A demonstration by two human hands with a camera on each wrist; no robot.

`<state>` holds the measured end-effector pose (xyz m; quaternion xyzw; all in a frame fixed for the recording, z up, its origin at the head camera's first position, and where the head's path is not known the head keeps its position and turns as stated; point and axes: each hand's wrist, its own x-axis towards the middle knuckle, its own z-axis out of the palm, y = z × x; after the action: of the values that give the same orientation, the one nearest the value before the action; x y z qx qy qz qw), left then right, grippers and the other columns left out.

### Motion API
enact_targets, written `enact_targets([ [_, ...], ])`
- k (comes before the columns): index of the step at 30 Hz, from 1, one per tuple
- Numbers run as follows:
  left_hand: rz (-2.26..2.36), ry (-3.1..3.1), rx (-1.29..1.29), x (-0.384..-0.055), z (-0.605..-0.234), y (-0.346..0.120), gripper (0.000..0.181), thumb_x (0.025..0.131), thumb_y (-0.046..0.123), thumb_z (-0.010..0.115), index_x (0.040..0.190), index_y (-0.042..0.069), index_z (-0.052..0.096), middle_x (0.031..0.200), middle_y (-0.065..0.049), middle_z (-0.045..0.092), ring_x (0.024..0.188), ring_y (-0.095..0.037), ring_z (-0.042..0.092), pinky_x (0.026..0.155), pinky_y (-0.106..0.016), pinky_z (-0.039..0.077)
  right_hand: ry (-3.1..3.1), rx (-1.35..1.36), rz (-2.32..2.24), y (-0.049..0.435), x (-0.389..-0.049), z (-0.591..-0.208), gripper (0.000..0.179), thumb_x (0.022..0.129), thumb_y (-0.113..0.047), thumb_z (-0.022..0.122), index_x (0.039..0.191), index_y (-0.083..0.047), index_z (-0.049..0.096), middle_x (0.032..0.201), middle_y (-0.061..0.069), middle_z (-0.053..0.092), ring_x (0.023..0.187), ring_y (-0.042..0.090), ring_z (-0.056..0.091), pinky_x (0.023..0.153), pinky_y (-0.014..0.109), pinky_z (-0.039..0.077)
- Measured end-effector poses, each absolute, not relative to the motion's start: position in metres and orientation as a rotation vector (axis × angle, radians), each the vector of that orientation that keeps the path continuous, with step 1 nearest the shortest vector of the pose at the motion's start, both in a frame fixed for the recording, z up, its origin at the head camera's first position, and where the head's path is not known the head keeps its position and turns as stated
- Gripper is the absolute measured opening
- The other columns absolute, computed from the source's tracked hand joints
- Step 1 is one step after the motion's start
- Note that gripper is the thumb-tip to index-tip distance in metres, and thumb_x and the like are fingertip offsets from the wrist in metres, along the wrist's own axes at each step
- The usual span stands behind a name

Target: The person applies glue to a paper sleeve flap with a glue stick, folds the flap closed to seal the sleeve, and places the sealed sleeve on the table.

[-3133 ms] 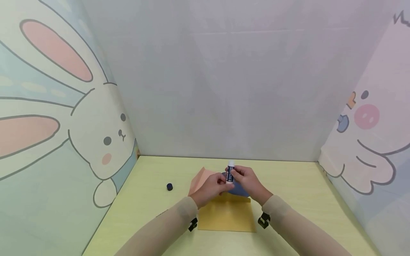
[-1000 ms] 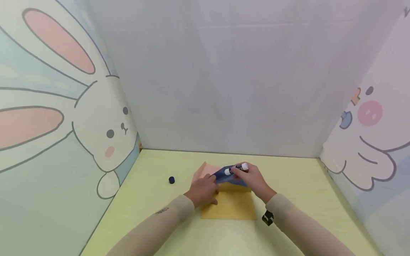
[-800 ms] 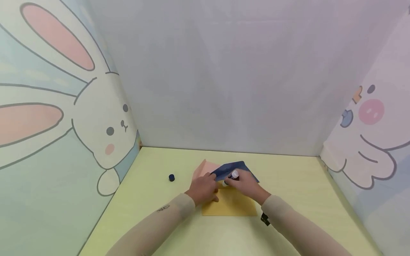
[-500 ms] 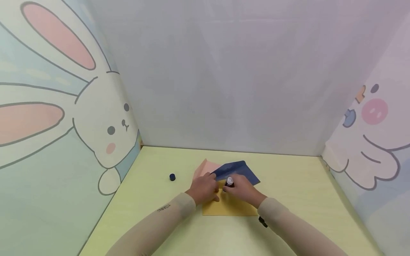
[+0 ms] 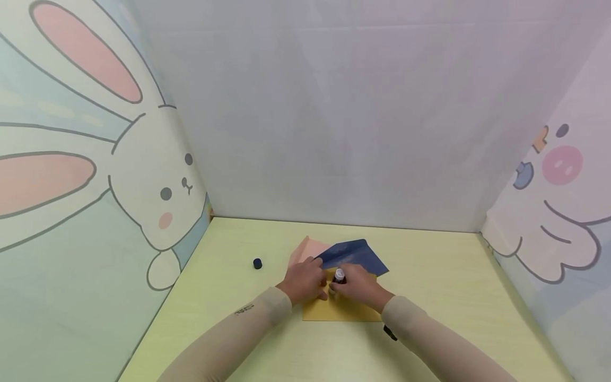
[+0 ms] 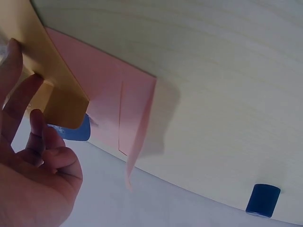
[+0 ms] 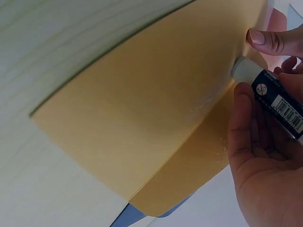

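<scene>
My right hand [image 5: 360, 286] grips a glue stick [image 5: 339, 275] with a dark label and white ends. In the right wrist view the tip of the glue stick [image 7: 281, 101] meets the yellow envelope [image 7: 123, 113] at the flap's crease, with whitish smears nearby. My left hand [image 5: 302, 280] rests on that envelope's left side; in the left wrist view its fingertips touch the paper near the flap. Behind lie a dark blue envelope [image 5: 355, 253] and a pink envelope [image 6: 109, 90], the latter's flap standing up and partly covered by the yellow one.
The dark blue glue cap [image 5: 258, 263] stands on the pale wooden table [image 5: 229, 239], left of the envelopes. A grey-white wall [image 5: 334, 132] closes off the back, and cartoon-printed panels flank the table.
Both hands were at the raised glue stick; the left hand has since come down onto the yellow envelope. The right hand has lowered the stick to that envelope and slid it leftward.
</scene>
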<state>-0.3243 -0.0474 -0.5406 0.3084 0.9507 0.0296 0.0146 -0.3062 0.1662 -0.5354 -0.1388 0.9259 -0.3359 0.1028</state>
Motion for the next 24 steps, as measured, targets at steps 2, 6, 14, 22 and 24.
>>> enact_targets([
  [2, 0.096, 2.96, 0.961, -0.3245, -0.5406, -0.0477, 0.038, 0.09, 0.063, 0.099, 0.108, 0.029, 0.094, 0.098, 0.009, 0.066, 0.09, -0.01, 0.051, 0.076, -0.024, 0.045, 2.734, -0.418, -0.993, 0.1661, -0.3065, -0.5364, 0.026, 0.104, -0.023, 0.092, 0.098, -0.012, 0.07, 0.092, 0.002, 0.069, 0.08, 0.016, 0.062, 0.075, 0.034, 0.054],
  [6, 0.115, 2.957, 0.96, -0.3241, -0.5399, -0.0479, 0.038, 0.091, 0.062, 0.099, 0.108, 0.028, 0.094, 0.099, 0.009, 0.066, 0.09, -0.01, 0.051, 0.076, -0.024, 0.045, 2.74, -0.423, -0.985, 0.1659, -0.3075, -0.5384, 0.026, 0.103, -0.024, 0.093, 0.098, -0.012, 0.07, 0.091, 0.002, 0.068, 0.08, 0.016, 0.062, 0.074, 0.033, 0.053],
  [14, 0.133, 2.951, 0.95, -0.3235, -0.5403, -0.0476, 0.038, 0.091, 0.061, 0.099, 0.107, 0.027, 0.094, 0.099, 0.009, 0.065, 0.089, -0.01, 0.049, 0.074, -0.024, 0.044, 2.729, -0.407, -0.999, 0.1653, -0.3071, -0.5397, 0.024, 0.102, -0.021, 0.092, 0.099, -0.011, 0.07, 0.089, 0.003, 0.065, 0.079, 0.017, 0.061, 0.072, 0.031, 0.051],
  [22, 0.105, 2.953, 0.945, -0.3229, -0.5383, -0.0468, 0.039, 0.091, 0.062, 0.099, 0.107, 0.027, 0.094, 0.1, 0.008, 0.066, 0.089, -0.01, 0.05, 0.075, -0.024, 0.045, 2.73, -0.415, -0.99, 0.1676, -0.3072, -0.5396, 0.024, 0.103, -0.02, 0.091, 0.1, -0.011, 0.069, 0.09, 0.003, 0.064, 0.079, 0.017, 0.061, 0.072, 0.032, 0.051],
  [24, 0.098, 2.952, 0.944, -0.3227, -0.5376, -0.0465, 0.039, 0.091, 0.062, 0.098, 0.107, 0.027, 0.094, 0.1, 0.008, 0.066, 0.09, -0.01, 0.05, 0.076, -0.024, 0.045, 2.734, -0.408, -0.982, 0.1683, -0.3071, -0.5392, 0.024, 0.103, -0.02, 0.091, 0.1, -0.012, 0.069, 0.091, 0.003, 0.065, 0.08, 0.017, 0.062, 0.072, 0.032, 0.052],
])
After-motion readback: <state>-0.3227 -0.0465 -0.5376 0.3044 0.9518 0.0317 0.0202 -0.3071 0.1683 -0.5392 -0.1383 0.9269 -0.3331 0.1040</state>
